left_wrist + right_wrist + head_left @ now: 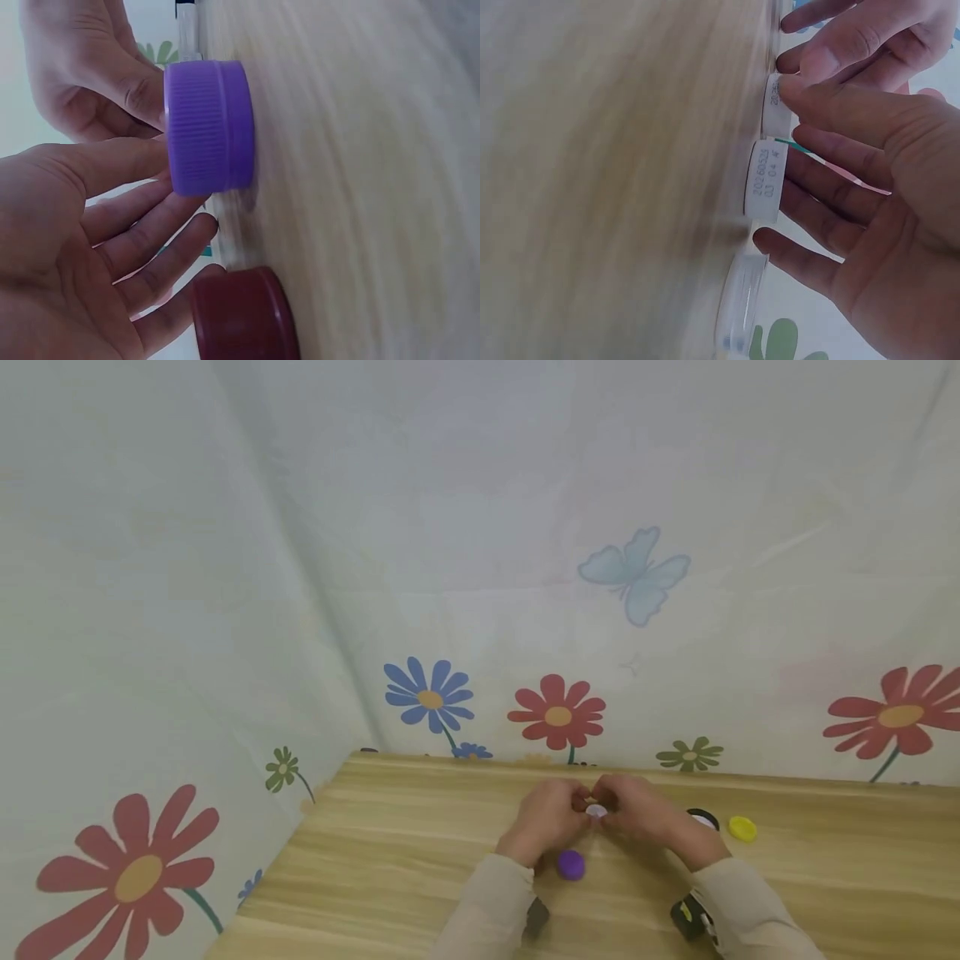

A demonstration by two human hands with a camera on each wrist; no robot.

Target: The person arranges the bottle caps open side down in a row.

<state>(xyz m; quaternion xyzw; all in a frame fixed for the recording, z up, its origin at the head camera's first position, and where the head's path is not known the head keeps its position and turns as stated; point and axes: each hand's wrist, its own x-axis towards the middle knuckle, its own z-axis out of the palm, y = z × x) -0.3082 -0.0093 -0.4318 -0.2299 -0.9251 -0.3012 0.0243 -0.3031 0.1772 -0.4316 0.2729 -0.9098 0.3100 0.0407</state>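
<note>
In the head view my left hand (551, 814) and right hand (637, 810) meet above the table, with a small white bottle cap (596, 811) between their thumbs and fingers. The right wrist view has both thumbs at this printed white cap (775, 112), which they partly cover. A second white cap (765, 181) with a printed date stands in front of my right middle and ring fingers. On the near side of my left hand sits a purple cap (571, 865). The left wrist view adds a dark red cap (244, 315) by my left little finger.
To the right of my right hand lies a yellow cap (742, 828). A black-rimmed white round thing (703, 817) is partly hidden by the right wrist. A clear round piece (741, 304) stands near my right little finger. Flowered cloth (480, 568) hangs behind the wooden table (375, 835).
</note>
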